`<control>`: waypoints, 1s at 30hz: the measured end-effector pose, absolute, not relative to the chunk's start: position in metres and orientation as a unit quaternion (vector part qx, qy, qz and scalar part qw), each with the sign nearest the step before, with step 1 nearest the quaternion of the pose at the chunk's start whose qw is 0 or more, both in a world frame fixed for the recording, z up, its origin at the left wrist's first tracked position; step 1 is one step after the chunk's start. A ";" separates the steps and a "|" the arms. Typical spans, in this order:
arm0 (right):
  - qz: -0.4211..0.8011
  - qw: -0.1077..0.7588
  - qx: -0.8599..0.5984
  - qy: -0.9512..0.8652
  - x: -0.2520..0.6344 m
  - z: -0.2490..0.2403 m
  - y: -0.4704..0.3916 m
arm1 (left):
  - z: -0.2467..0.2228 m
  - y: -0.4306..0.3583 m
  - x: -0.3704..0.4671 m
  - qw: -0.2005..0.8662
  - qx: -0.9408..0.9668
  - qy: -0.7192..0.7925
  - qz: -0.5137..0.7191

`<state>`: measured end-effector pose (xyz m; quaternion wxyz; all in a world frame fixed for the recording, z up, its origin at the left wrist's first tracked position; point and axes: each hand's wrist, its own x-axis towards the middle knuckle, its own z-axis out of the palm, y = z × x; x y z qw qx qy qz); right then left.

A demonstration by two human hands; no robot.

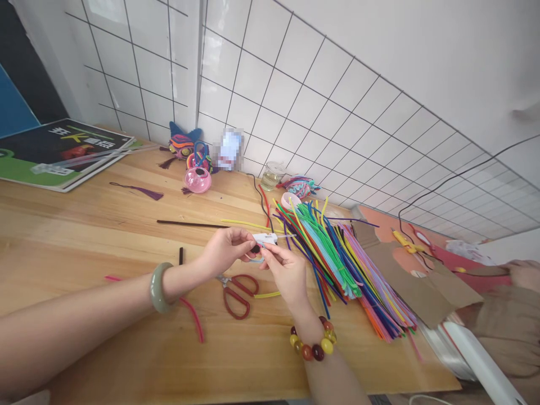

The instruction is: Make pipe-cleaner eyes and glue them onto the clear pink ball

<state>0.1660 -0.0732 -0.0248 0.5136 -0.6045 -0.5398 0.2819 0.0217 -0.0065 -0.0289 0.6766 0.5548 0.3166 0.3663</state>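
My left hand [225,250], with a jade-green bangle on its wrist, pinches a small black piece [255,248] that has pink and light-blue bits on it. My right hand [290,275], below a bracelet of coloured beads, pinches the same small piece from the other side. Fingers cover most of it, so its kind is hard to make out. Just behind the fingertips shows a white glue gun [266,238] with a black cord. Red-handled scissors [238,292] lie on the table below both hands. A long dark brown pipe cleaner [189,223] stretches behind my left hand.
Bundles of coloured pipe cleaners [333,253] lie right of my hands. Along the tiled wall stand a pink round container [197,180], a phone [230,149] and a glass jar [272,175]. Cardboard [400,270] and a yellow glue gun [405,243] lie near another person's arm [502,320].
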 end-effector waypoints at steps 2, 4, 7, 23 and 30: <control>0.272 0.512 -0.603 -0.547 0.166 -0.025 -0.074 | -0.028 -0.007 0.022 0.676 0.552 0.321 0.367; 0.263 0.509 -0.601 -0.557 0.166 -0.025 -0.074 | -0.028 -0.008 0.022 0.676 0.551 0.321 0.369; 0.243 0.506 -0.601 -0.569 0.166 -0.026 -0.074 | -0.029 -0.009 0.023 0.674 0.551 0.319 0.374; 0.237 0.497 -0.604 -0.576 0.163 -0.027 -0.075 | -0.027 -0.014 0.023 0.675 0.545 0.314 0.385; 0.228 0.501 -0.603 -0.578 0.162 -0.028 -0.074 | -0.026 -0.015 0.023 0.678 0.544 0.313 0.382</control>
